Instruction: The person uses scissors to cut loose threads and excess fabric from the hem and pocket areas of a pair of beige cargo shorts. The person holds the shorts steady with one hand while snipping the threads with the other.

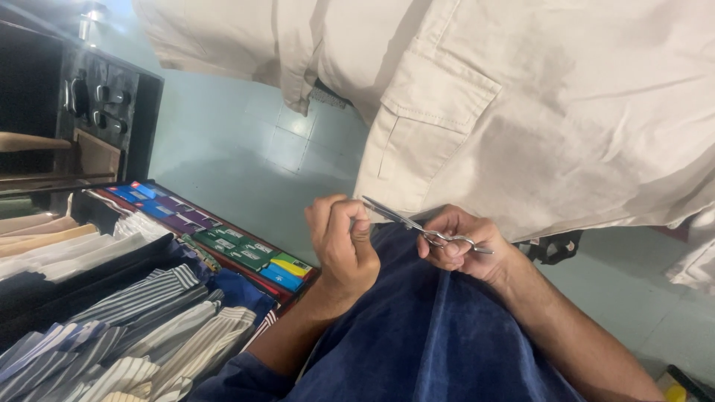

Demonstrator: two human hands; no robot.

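My right hand [465,242] grips a pair of small steel scissors [417,222] by the handles, blades pointing left and up. My left hand [341,242] is closed in a loose fist right at the blade tips, fingers pinched together; whether it pinches a thread is too small to tell. Both hands are raised over dark blue cloth [424,335] on my lap. A cream garment with a flap pocket [477,104] hangs just behind the hands, its lower edge touching the scissors area.
At left lies a pile of folded striped and plain shirts [141,327]. Beside it stands a tray of coloured flat packets [223,238]. A dark cabinet with metal fittings [97,104] is at upper left. Pale green floor tiles [246,164] stretch behind.
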